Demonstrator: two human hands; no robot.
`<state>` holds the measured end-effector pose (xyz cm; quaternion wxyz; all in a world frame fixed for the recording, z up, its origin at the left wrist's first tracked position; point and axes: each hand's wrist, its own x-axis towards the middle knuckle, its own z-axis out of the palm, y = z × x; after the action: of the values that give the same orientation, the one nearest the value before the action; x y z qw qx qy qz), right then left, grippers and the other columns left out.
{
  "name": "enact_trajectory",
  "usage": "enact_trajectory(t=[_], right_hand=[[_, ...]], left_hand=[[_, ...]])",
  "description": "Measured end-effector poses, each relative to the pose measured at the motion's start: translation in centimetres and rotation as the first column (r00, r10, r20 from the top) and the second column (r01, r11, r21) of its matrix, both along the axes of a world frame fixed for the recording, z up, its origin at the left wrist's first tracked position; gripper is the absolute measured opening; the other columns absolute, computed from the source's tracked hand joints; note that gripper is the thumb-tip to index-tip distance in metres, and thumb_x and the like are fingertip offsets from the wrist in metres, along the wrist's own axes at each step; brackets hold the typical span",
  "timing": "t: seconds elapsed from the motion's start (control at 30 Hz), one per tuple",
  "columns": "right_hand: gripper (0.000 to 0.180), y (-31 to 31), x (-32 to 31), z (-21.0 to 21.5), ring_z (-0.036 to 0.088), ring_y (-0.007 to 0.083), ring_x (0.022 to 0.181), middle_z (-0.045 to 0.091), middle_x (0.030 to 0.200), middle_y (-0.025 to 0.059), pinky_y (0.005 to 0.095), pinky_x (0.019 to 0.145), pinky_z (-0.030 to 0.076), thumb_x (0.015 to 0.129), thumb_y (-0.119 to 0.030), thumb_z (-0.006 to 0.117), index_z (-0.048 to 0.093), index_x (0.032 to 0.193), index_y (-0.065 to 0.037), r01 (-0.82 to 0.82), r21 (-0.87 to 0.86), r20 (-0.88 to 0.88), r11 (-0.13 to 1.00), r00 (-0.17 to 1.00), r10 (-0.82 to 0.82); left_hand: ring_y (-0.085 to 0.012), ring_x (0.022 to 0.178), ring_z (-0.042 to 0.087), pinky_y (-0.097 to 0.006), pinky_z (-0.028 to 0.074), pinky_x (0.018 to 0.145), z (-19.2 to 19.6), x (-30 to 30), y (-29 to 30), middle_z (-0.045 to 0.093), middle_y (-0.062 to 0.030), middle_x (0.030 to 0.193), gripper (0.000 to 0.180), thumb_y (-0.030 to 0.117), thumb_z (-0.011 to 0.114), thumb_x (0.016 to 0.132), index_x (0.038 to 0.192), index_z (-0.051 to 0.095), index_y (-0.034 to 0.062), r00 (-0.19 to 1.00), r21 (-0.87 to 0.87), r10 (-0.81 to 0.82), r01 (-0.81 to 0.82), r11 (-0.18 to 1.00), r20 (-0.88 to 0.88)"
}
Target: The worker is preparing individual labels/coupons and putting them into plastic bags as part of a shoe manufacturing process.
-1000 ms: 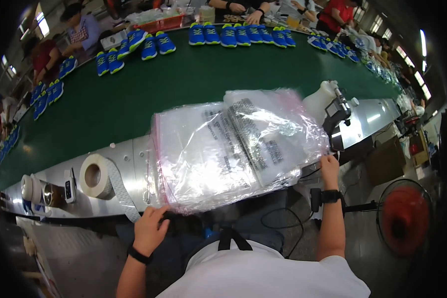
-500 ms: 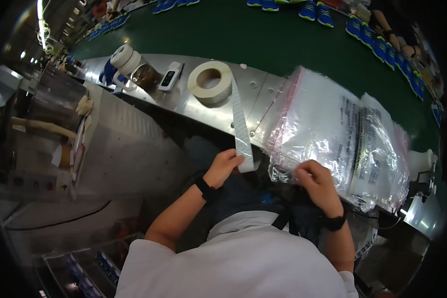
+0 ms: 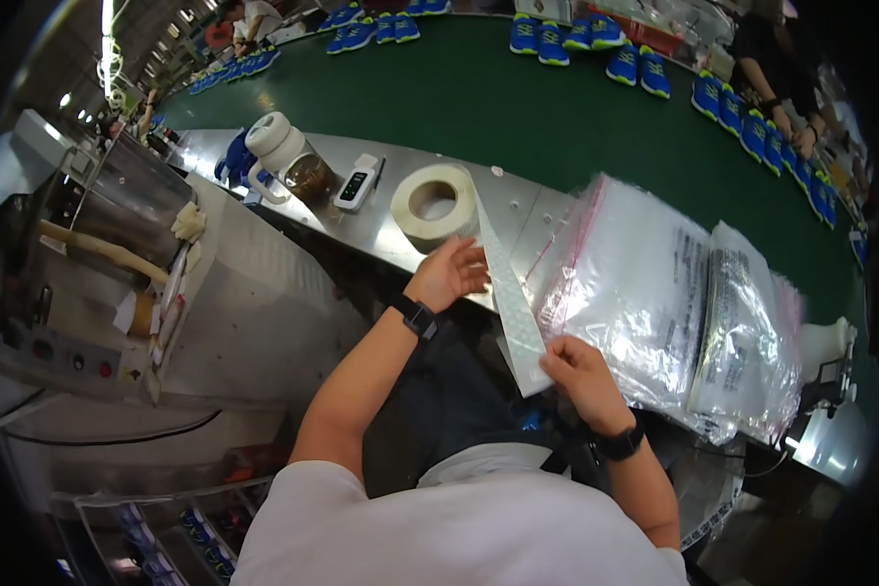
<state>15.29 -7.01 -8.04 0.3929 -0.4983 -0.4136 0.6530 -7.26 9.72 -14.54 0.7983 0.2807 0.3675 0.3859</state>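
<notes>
A roll of whitish stickers (image 3: 408, 220) lies on the metal ledge, its strip (image 3: 510, 308) pulled out toward me. The strip's loose end is pinched between the thumb and fingers of my right hand (image 3: 581, 379). My left hand (image 3: 449, 274) is beside the strip, just in front of the roll, with palm up and fingers apart; nothing is in it. To the right of the strip lies a stack of clear plastic bags (image 3: 635, 283) with pink edges. A second pile of clear bags (image 3: 737, 327) overlaps its right side.
Left of the roll stand a white handheld device (image 3: 358, 183) and a bottle with a white lid (image 3: 278, 146). Blue shoes (image 3: 638, 66) line the green conveyor (image 3: 439, 93) beyond. A co-worker's hands (image 3: 793, 132) are near shoes at the far right. A metal machine (image 3: 244, 273) stands at left.
The strip's end has passed from my left hand to my right, which moved left from the bags. My left hand has opened and moved up toward the roll.
</notes>
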Motion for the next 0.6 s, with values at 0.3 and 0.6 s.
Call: enact_trajectory(t=[0.3, 0.6], right_hand=[[0.010, -3.5, 2.1, 0.1, 0.044, 0.0055, 0.056, 0.050, 0.062, -0.0015, 0.0214, 0.051, 0.037, 0.082, -0.009, 0.060, 0.057, 0.078, 0.000, -0.080, 0.039, 0.247, 0.996, 0.967, 0.068], [0.005, -0.6, -2.4, 0.4, 0.053, 0.0150, 0.060, 0.056, 0.068, 0.0066, 0.0263, 0.056, 0.041, 0.079, -0.005, 0.062, 0.060, 0.079, -0.001, 0.076, 0.457, 0.274, 0.886, 0.936, -0.221]], left_hand=[[-0.0093, 0.072, 0.053, -0.024, 0.044, 0.060, 6.4, 0.8, -8.3, 0.058, -0.0041, 0.088, 0.022, 0.020, 0.054, 0.087, 0.103, 0.054, 0.0037, 0.763, 0.585, 0.372, 0.009, 0.811, -0.529], [-0.0098, 0.072, 0.055, -0.024, 0.045, 0.064, 8.3, 5.5, -16.0, 0.057, -0.0044, 0.091, 0.022, 0.015, 0.062, 0.084, 0.099, 0.056, -0.0011, 0.909, 0.538, 0.126, 0.118, 0.835, -0.396]])
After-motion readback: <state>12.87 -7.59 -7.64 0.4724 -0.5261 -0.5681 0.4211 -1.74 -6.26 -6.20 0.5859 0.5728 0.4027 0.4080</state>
